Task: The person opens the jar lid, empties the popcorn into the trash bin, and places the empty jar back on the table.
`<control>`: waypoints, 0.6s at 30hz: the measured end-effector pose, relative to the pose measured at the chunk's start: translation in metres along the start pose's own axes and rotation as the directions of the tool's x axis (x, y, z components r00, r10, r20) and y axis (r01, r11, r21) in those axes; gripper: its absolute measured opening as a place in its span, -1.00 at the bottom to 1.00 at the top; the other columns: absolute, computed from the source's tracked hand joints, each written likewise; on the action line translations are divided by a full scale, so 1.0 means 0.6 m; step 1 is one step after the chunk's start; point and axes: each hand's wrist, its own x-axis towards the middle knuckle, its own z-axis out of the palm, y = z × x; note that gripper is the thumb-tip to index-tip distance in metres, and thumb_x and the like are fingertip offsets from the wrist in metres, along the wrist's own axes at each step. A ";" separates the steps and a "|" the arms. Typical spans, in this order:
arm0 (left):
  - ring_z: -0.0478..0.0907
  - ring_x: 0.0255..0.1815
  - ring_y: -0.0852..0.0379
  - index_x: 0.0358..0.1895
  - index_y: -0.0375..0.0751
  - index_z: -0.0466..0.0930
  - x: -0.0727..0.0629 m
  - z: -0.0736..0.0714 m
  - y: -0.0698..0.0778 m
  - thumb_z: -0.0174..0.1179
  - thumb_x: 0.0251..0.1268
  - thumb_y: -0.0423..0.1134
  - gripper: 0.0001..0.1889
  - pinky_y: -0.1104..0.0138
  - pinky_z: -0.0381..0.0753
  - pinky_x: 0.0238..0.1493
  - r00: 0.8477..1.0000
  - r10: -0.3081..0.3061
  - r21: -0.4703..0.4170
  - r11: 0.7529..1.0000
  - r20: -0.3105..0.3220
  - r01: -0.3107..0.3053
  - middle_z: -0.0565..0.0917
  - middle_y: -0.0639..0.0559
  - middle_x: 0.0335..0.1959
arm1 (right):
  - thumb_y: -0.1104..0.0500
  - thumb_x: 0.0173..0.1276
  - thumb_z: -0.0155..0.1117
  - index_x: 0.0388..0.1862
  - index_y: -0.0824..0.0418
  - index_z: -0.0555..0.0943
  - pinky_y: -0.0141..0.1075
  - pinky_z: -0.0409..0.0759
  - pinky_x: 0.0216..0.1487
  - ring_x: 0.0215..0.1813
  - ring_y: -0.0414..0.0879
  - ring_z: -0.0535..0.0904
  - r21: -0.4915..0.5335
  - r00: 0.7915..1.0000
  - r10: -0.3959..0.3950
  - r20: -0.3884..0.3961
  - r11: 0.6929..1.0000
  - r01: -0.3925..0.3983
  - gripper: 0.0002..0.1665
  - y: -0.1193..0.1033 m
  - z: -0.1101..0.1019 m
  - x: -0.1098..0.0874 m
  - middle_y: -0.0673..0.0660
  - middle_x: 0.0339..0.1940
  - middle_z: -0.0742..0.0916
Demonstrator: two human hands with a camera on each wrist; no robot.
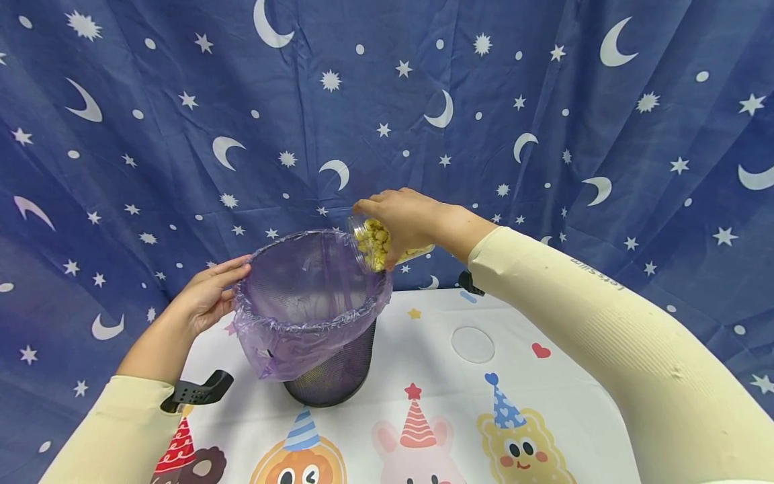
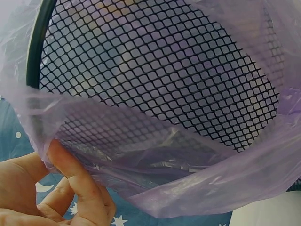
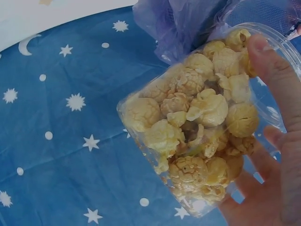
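Observation:
A black mesh wastebasket [image 1: 335,373], lined with a translucent purple trash bag [image 1: 284,343], stands on the white table. My left hand [image 1: 211,296] is at its left rim, where thumb and fingers pinch the bag's edge; the left wrist view shows a fingertip pressed to the purple film [image 2: 141,183]. My right hand [image 1: 408,222] grips a clear plastic jar [image 3: 188,122] of popcorn [image 3: 209,108]. Tipped on its side, the jar points its open mouth leftward over the basket's right rim. Popcorn [image 1: 373,242] lies close to that mouth, still inside the jar.
On the table [image 1: 423,349] to the right of the basket lies a clear round lid [image 1: 473,344]. Cartoon party figures are printed along the cloth's front. A dark blue curtain [image 1: 387,101] with moons and stars hangs right behind the table.

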 end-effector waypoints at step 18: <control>0.58 -0.17 0.33 -0.14 0.25 0.69 -0.006 0.004 -0.001 0.20 0.42 -0.20 -0.84 0.48 0.65 -0.20 1.000 -0.001 0.006 1.000 -0.007 0.001 0.31 0.18 0.11 | -0.18 -0.07 0.65 0.58 -0.11 0.07 -0.02 0.08 0.54 0.51 -0.01 0.16 -0.059 0.999 -0.007 0.048 0.998 0.009 0.32 -0.012 -0.001 -0.008 -0.03 0.49 0.33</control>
